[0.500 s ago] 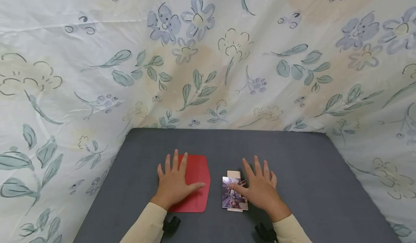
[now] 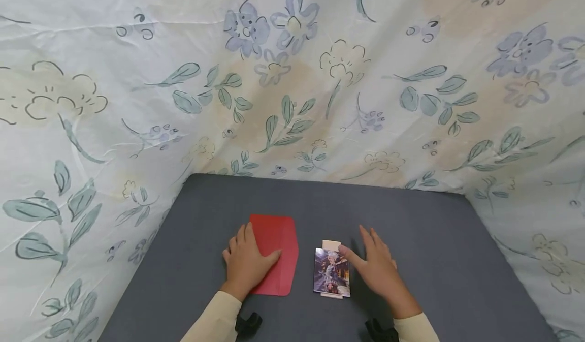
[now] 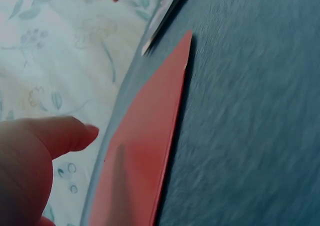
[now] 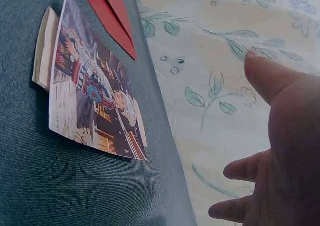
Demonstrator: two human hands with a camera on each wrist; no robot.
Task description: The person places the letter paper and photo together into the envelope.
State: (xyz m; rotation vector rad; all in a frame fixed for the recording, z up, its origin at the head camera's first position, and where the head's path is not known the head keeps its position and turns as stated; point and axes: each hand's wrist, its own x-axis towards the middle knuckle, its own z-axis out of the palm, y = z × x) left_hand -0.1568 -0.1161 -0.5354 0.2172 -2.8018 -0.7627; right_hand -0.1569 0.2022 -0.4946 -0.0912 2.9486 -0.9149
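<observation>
A red paper envelope (image 2: 286, 253) lies flat on the dark table. My left hand (image 2: 244, 266) is over its left side, and the thumb stretches across the red paper. In the left wrist view that thumb (image 3: 67, 133) hovers clear of the envelope (image 3: 150, 121). To the right lies a photo print (image 2: 331, 276) of a person in patterned dress, on top of a pale flat piece (image 2: 331, 245) that sticks out at both ends. Beside the photo my right hand (image 2: 380, 268) hovers with fingers extended and holds nothing; its thumb reaches toward the photo's upper right corner.
The dark cloth-covered table (image 2: 402, 215) reaches back to a floral curtain (image 2: 292, 78), which also hangs along both sides. Black straps (image 2: 249, 324) sit at the wrists, under cream sleeves (image 2: 212, 319).
My left hand's spread fingers have drawn in toward the envelope's left edge. The right hand has moved right, uncovering more of the photo. The head view has shifted slightly.
</observation>
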